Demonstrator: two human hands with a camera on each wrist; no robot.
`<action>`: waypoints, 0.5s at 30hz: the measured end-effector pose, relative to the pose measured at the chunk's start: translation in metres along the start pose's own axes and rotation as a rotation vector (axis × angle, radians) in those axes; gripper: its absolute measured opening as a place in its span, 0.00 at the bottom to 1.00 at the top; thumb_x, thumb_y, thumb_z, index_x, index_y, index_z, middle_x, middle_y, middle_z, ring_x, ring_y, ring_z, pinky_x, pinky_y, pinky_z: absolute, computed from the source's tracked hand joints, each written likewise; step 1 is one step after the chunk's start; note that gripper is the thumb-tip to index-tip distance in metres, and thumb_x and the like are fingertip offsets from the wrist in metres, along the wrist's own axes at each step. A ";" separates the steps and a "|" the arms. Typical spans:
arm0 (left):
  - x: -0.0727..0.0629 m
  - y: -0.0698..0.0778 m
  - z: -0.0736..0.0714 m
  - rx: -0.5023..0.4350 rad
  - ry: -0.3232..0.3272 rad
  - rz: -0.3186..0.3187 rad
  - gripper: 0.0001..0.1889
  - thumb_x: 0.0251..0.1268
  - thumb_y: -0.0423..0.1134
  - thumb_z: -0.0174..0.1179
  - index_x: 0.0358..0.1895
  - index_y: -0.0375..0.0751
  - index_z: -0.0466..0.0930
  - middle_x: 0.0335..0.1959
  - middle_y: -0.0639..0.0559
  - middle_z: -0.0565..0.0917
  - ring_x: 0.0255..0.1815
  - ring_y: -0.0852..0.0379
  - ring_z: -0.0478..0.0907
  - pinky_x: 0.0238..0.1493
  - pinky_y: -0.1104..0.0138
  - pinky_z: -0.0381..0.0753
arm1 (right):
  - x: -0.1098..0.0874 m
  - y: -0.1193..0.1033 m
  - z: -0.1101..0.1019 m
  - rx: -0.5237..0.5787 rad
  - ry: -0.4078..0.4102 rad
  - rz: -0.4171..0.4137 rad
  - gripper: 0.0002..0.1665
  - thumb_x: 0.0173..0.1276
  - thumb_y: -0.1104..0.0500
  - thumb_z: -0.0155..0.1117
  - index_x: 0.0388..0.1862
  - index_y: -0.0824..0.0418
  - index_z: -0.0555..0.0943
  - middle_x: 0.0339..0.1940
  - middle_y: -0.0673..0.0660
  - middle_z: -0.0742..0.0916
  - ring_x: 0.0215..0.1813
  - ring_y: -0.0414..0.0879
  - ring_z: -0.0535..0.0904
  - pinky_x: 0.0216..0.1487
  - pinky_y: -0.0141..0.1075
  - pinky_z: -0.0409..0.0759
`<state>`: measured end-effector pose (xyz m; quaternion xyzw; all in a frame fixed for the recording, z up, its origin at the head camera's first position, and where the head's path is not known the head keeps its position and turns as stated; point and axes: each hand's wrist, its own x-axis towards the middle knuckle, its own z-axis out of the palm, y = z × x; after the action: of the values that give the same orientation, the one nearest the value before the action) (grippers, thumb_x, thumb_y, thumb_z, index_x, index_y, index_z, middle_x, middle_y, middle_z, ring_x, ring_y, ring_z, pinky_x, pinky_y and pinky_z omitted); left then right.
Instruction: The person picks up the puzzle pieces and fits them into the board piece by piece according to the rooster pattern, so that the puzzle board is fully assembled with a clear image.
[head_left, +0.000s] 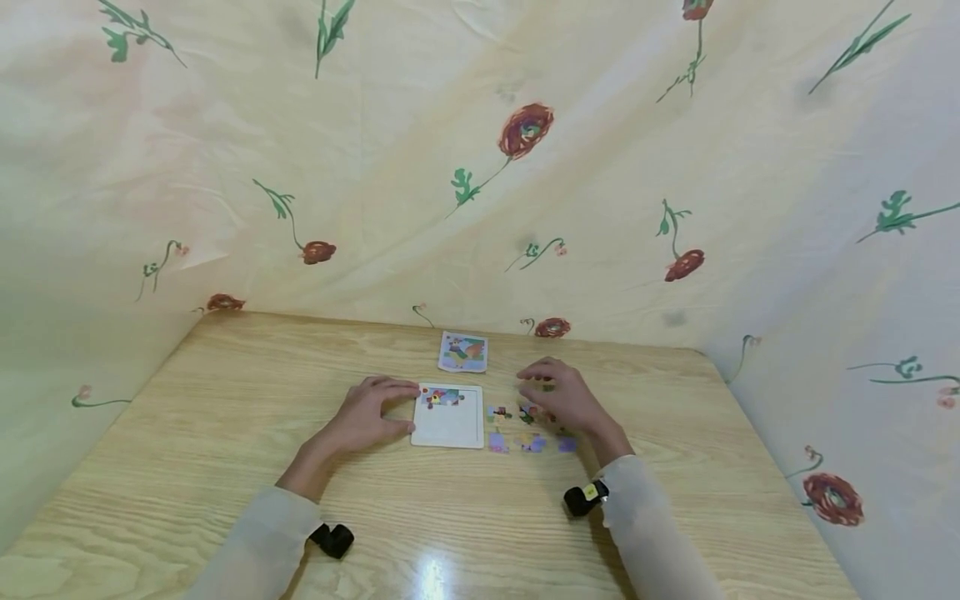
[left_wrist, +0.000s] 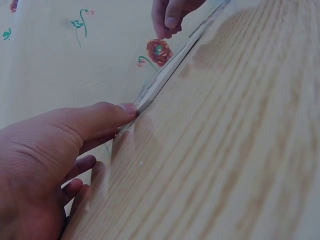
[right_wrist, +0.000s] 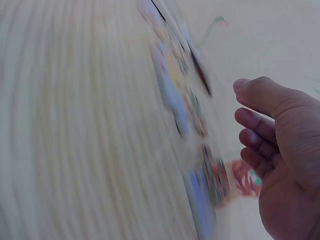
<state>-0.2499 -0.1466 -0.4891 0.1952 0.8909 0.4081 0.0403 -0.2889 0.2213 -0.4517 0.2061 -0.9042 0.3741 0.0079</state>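
A white square puzzle tray point(head_left: 447, 425) lies on the table with a few joined pieces point(head_left: 442, 397) along its top left. My left hand point(head_left: 375, 408) touches the tray's left side, with fingertips near the upper corner and thumb near the lower one. In the left wrist view, that thumb point(left_wrist: 112, 116) rests against the tray's edge. To the right of the tray, my right hand point(head_left: 558, 396) hovers above several loose puzzle pieces point(head_left: 531, 442). Its fingers point(right_wrist: 257, 120) are loosely bent, and no piece shows between them. Part of the loose pieces is hidden beneath this hand.
Behind the tray lies a square picture card point(head_left: 462, 352). A wooden table point(head_left: 450, 517) carries everything, and a flowered cloth point(head_left: 375, 167) hangs along its back and sides. Both wrists bear black cameras point(head_left: 336, 542) on straps.
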 end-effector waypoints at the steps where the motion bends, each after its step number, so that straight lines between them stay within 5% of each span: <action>1: 0.000 0.000 0.000 0.003 0.002 0.000 0.28 0.63 0.47 0.72 0.69 0.58 0.80 0.74 0.57 0.76 0.81 0.40 0.59 0.76 0.33 0.49 | -0.002 0.003 -0.004 -0.007 0.008 0.013 0.15 0.72 0.58 0.69 0.55 0.59 0.88 0.55 0.56 0.87 0.59 0.56 0.80 0.60 0.54 0.81; 11: 0.000 0.001 -0.001 0.005 0.005 -0.005 0.29 0.64 0.47 0.71 0.69 0.57 0.80 0.74 0.56 0.76 0.80 0.41 0.60 0.77 0.34 0.50 | -0.015 0.030 -0.024 -0.034 0.052 0.124 0.15 0.71 0.57 0.71 0.55 0.58 0.88 0.54 0.56 0.87 0.58 0.55 0.81 0.60 0.53 0.81; 15: 0.000 0.002 -0.001 0.007 0.000 -0.001 0.29 0.64 0.47 0.71 0.69 0.55 0.79 0.74 0.56 0.76 0.80 0.42 0.60 0.77 0.35 0.50 | -0.022 0.040 -0.029 -0.006 0.046 0.137 0.17 0.71 0.56 0.71 0.56 0.59 0.87 0.53 0.58 0.87 0.55 0.54 0.82 0.55 0.45 0.83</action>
<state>-0.2496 -0.1461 -0.4865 0.1950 0.8925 0.4048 0.0396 -0.2885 0.2748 -0.4613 0.1350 -0.9169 0.3755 0.0034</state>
